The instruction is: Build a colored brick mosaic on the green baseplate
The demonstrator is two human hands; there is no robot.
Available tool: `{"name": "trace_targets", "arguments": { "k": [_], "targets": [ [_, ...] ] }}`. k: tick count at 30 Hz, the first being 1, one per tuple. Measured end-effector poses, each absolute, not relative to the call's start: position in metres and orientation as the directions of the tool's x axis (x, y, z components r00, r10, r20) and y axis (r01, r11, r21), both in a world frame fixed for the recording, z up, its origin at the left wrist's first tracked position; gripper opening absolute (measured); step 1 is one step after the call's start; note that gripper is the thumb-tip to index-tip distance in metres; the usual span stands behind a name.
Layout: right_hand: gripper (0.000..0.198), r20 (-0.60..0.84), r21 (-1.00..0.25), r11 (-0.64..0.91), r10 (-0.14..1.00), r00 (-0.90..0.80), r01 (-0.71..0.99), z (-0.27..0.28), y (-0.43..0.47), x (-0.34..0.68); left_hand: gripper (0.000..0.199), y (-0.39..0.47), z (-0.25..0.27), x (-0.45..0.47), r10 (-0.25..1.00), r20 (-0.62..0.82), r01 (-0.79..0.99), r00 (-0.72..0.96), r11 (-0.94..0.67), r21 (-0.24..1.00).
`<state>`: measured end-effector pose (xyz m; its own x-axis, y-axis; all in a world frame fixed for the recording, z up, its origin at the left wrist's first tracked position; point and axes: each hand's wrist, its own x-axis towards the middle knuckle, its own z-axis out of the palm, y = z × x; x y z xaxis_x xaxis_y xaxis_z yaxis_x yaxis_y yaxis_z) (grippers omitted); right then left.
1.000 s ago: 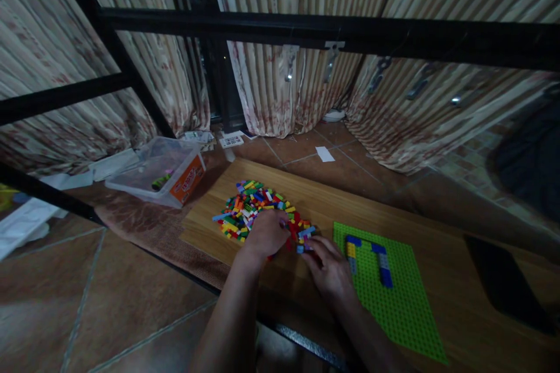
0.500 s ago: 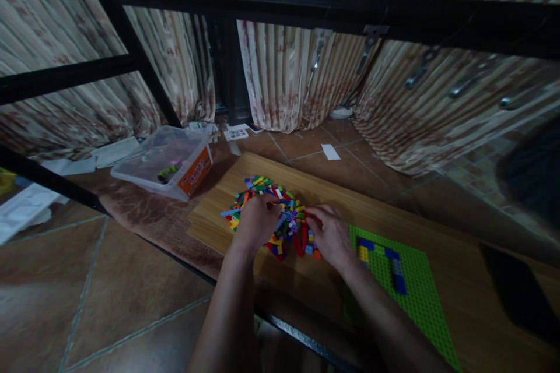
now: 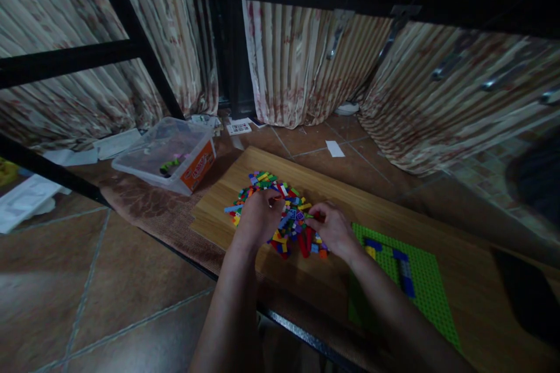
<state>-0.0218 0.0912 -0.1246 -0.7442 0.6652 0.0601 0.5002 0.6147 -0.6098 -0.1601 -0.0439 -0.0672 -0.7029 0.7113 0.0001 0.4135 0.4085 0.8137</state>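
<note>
A heap of small building bricks [image 3: 289, 224] in many colours lies on the wooden board. My left hand [image 3: 262, 215] is over the heap's middle, its fingers curled in towards the bricks; what is between them is hidden. At the heap's right edge is my right hand [image 3: 330, 227], with thumb and forefinger drawn together among the bricks. A bit of green shows by its fingertips, too small to name. Right of that hand lies a green studded baseplate [image 3: 426, 280], with blue, grey and yellow bricks fixed on it, partly covered by my right forearm.
The wooden board [image 3: 350, 189] rests within a black metal frame [image 3: 140, 64]. A clear plastic box [image 3: 144, 169] with an orange label stands at the left. A dark flat object [image 3: 525, 291] lies at the right. Curtains [image 3: 297, 70] hang behind, and papers [image 3: 335, 148] lie on the floor.
My view has tilted down and turned slightly left. The right fingers have shifted a little at the heap's edge, where green now shows at their tips. The left hand stays over the heap.
</note>
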Motion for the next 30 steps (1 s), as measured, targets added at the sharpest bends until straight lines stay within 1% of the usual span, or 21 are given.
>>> {"name": "trace_targets", "arguments": {
  "k": [3,6,10,12,13,14,16,17,19,21,24,28,30],
  "targets": [
    [0.006,0.04,-0.674,0.566,0.67,-0.741,0.475,-0.127,0.09,-0.022,0.018,-0.043,-0.068,-0.16,0.732,0.004,0.44,-0.682,0.406,0.801],
    [0.007,0.062,-0.715,0.537,0.688,-0.723,0.448,-0.128,0.089,-0.021,0.02,-0.041,-0.069,-0.157,0.743,0.011,0.448,-0.67,0.392,0.804],
    [0.016,0.072,-0.841,0.412,0.728,-0.682,0.351,-0.127,0.092,-0.018,0.017,-0.04,-0.068,-0.157,0.727,0.019,0.431,-0.687,0.386,0.816],
    [0.021,0.094,-0.881,0.366,0.756,-0.647,0.299,-0.126,0.095,-0.015,0.015,-0.042,-0.066,-0.161,0.688,0.041,0.375,-0.725,0.345,0.861],
    [0.022,0.103,-0.89,0.356,0.767,-0.634,0.286,-0.125,0.097,-0.013,0.014,-0.043,-0.064,-0.163,0.642,0.056,0.319,-0.765,0.301,0.898],
    [0.023,0.101,-0.893,0.349,0.771,-0.629,0.284,-0.125,0.098,-0.012,0.015,-0.045,-0.062,-0.166,0.57,0.072,0.246,-0.818,0.235,0.94],
    [0.024,0.067,-0.887,0.343,0.76,-0.647,0.311,-0.126,0.1,-0.011,0.02,-0.051,-0.058,-0.173,0.358,0.079,0.094,-0.93,0.025,0.995],
    [0.024,0.043,-0.877,0.346,0.747,-0.663,0.333,-0.126,0.1,-0.011,0.022,-0.054,-0.055,-0.176,0.239,0.064,0.041,-0.969,-0.099,0.994],
    [0.023,0.01,-0.845,0.377,0.721,-0.693,0.38,-0.127,0.101,-0.01,0.022,-0.06,-0.05,-0.181,0.042,0.021,0.006,-0.999,-0.313,0.95],
    [0.023,0.015,-0.795,0.438,0.706,-0.708,0.42,-0.126,0.1,-0.01,0.018,-0.066,-0.048,-0.185,-0.077,-0.016,0.019,-0.997,-0.439,0.898],
    [0.023,0.042,-0.724,0.522,0.685,-0.727,0.45,-0.119,0.1,-0.014,0.016,-0.07,-0.048,-0.188,-0.143,-0.045,0.038,-0.989,-0.526,0.85],
    [0.025,0.102,-0.673,0.6,0.655,-0.748,0.434,-0.105,0.095,-0.04,0.017,-0.073,-0.049,-0.19,-0.153,-0.074,0.029,-0.985,-0.58,0.814],
    [0.024,0.155,-0.628,0.668,0.61,-0.777,0.399,-0.099,0.09,-0.063,0.017,-0.074,-0.049,-0.192,-0.155,-0.096,0.015,-0.983,-0.595,0.804]
  ]
}}
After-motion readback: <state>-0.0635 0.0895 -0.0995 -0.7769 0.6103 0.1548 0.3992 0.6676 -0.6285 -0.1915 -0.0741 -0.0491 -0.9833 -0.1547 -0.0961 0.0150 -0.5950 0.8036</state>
